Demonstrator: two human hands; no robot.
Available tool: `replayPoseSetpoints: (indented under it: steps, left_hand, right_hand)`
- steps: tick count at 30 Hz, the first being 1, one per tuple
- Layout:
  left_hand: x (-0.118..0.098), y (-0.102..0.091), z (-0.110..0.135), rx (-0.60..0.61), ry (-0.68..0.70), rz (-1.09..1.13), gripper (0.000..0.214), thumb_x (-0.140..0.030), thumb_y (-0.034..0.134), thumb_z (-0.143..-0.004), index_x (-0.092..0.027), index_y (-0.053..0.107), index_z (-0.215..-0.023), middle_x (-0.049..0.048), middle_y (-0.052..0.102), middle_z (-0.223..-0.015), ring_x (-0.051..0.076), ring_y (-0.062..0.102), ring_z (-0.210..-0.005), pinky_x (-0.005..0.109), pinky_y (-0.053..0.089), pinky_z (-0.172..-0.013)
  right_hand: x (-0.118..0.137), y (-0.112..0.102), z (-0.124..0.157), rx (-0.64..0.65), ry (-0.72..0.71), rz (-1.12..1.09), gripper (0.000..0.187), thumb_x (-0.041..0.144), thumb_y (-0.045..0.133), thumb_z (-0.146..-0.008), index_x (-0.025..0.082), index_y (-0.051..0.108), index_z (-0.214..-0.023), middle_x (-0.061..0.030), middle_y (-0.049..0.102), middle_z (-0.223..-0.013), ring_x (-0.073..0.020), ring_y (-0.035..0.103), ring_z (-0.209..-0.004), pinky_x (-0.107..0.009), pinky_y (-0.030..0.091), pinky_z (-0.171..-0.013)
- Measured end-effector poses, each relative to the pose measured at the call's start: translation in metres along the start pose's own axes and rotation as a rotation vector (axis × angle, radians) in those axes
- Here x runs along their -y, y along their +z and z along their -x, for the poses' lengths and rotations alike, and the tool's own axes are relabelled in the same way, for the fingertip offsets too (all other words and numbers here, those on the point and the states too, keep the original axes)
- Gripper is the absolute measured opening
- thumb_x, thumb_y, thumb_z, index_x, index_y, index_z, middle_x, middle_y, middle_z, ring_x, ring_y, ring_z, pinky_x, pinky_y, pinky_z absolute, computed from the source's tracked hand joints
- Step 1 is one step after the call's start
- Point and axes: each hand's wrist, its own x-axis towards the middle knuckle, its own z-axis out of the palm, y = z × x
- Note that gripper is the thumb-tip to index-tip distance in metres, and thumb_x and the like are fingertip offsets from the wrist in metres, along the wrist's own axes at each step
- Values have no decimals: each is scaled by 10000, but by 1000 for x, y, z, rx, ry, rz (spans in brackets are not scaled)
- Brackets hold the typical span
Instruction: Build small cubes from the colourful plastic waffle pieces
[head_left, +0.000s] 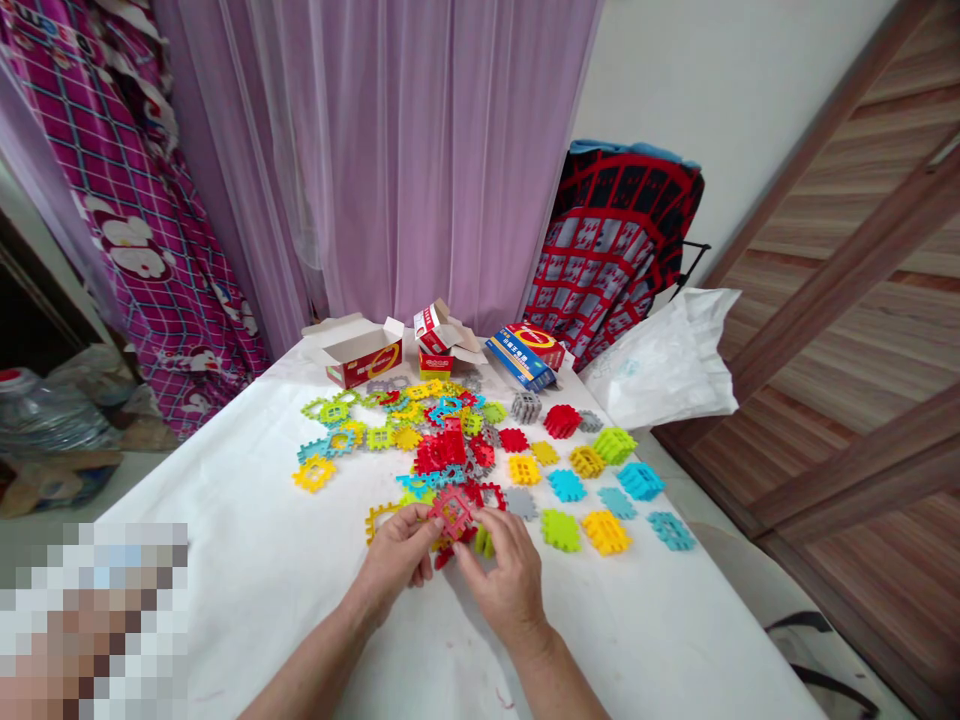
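Note:
Both hands meet over the near middle of a white table (247, 560). My left hand (396, 560) and my right hand (501, 578) pinch a red square interlocking tile (452, 510) between their fingertips, held tilted just above the table. A yellow tile (379, 517) lies by my left fingers, and a green piece (484, 543) and more red pieces sit under my right fingers. Beyond them rises a built-up red cluster (448, 450) amid a spread of loose coloured tiles (390, 420).
Small stacks of tiles lie to the right: yellow (606, 531), green (561, 529), blue (640, 480), red (562, 421), grey (526, 406). Open red boxes (360, 352) and a blue box (525, 355) stand at the far edge. A white plastic bag (667, 365) hangs off the right corner.

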Motion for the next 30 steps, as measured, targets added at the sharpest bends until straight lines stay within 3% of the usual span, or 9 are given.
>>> replayPoseSetpoints:
  steps: [6, 12, 16, 19, 24, 27, 30]
  left_hand:
    - [-4, 3, 2, -6, -9, 2, 571, -716, 708, -576, -199, 556, -767, -103, 458, -347, 57, 380, -289, 156, 286, -321]
    - [2, 2, 1, 53, 20, -15, 569, -726, 671, -632, -198, 573, -819, -101, 485, -384, 58, 403, -306, 158, 302, -338]
    - [0, 1, 3, 49, 39, -27, 584, -744, 625, -667, -190, 599, -852, -46, 628, -561, 52, 445, -335, 172, 336, -355]
    - [-6, -2, 4, -39, 23, -19, 613, -759, 611, -652, -185, 608, -866, 15, 715, -755, 56, 477, -361, 194, 356, -364]
    - [-10, -5, 4, -107, 11, -8, 607, -751, 599, -660, -185, 615, -878, 27, 714, -742, 78, 492, -378, 207, 355, -375]
    - [-4, -6, 0, -130, 12, -1, 635, -771, 600, -637, -185, 628, -878, 31, 709, -729, 92, 503, -380, 217, 362, -368]
    - [2, -8, -5, -137, 2, -3, 681, -806, 609, -593, -183, 638, -867, 36, 706, -707, 100, 505, -368, 223, 361, -351]
  right_hand:
    - [5, -2, -3, 23, 57, -49, 162, 265, 638, -830, 223, 636, -986, -66, 704, -925, -211, 653, -874, -367, 546, -799]
    - [10, -3, -4, 20, 97, -63, 107, 240, 636, -825, 227, 622, -931, -56, 699, -902, -201, 654, -859, -347, 544, -797]
    - [3, -8, -3, -19, 138, -65, 116, 241, 635, -804, 223, 627, -919, -49, 695, -872, -194, 650, -827, -330, 543, -768]
    - [-26, -22, -14, -84, 188, -7, 141, 301, 635, -805, 214, 648, -915, -52, 697, -852, -189, 639, -780, -311, 524, -710]
    - [-114, -56, -72, -215, 441, 180, 316, 484, 607, -773, 189, 679, -863, -61, 708, -787, -197, 622, -696, -298, 471, -636]
    - [-159, -66, -108, -181, 580, 340, 310, 469, 606, -739, 190, 689, -848, -73, 725, -836, -217, 635, -746, -312, 460, -691]
    - [-184, -62, -128, -92, 654, 449, 286, 446, 607, -743, 203, 701, -862, -71, 733, -872, -225, 645, -789, -306, 448, -697]
